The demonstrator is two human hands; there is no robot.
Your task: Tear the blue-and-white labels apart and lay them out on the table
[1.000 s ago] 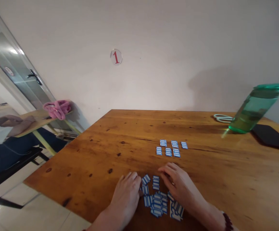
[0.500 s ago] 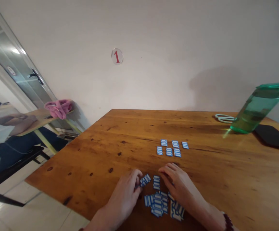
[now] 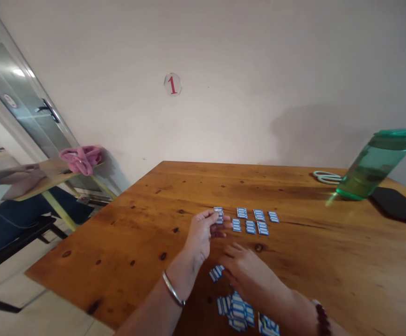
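Note:
My left hand (image 3: 203, 235) pinches a small blue-and-white striped card (image 3: 219, 215) between thumb and fingers, at the left end of two short rows of similar cards. The nearest of these are an upper-row card (image 3: 241, 213) and a lower-row card (image 3: 236, 225). Lower down, my right hand (image 3: 247, 268) hovers with fingers loosely bent and a little apart, nothing visible in them. It partly covers a loose tilted card (image 3: 216, 273) and the space beside it. Closer to me lies an overlapping heap of the same cards (image 3: 238, 311), with another small group (image 3: 269, 325) at its right.
The wooden table (image 3: 147, 219) meets the wall at the back. A green bottle (image 3: 378, 163) leans on the right, beside a coiled white cable (image 3: 327, 177) and a dark flat object (image 3: 401, 205). A person's arms (image 3: 17, 179) rest on another table at left, near a pink cloth (image 3: 81, 159).
My left hand has moved up and away from the near cards to the rows, now with a card in it. My right hand has shifted slightly left and nearer, over the loose cards.

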